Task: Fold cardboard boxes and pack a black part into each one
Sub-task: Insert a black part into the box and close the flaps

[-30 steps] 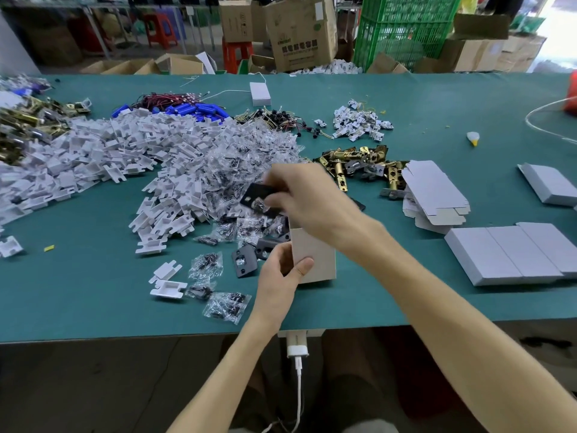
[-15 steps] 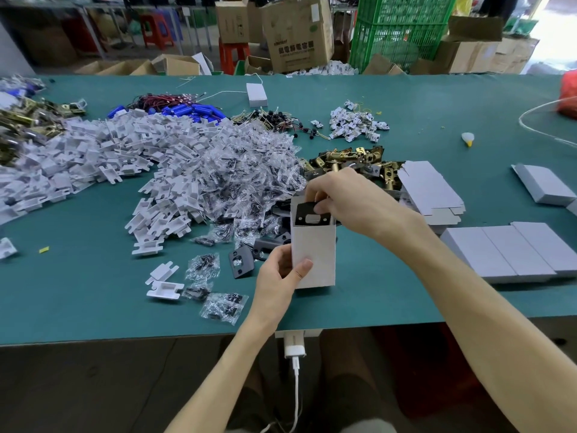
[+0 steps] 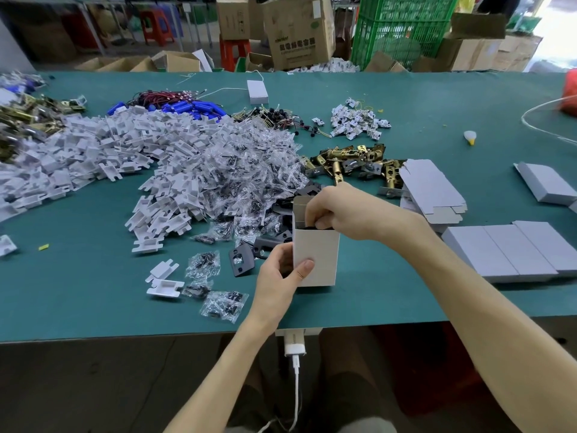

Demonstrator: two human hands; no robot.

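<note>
Right hand (image 3: 347, 214) blocks box (image 3: 316, 260), bags (image 3: 249, 176), maybe screws

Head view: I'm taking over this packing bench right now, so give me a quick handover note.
Left hand grips the upright white box low on its side.
Right hand, fingers curled into the open top, holds a black part nearly fully inside.
Done: closed boxes lie in a row at right.
Left: shut the top flap, fold the flat blanks, fill them from loose black plates nearby.

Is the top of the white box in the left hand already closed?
No, the white box is open at the top, and fingers of the right hand hold a black part in its opening.
</note>
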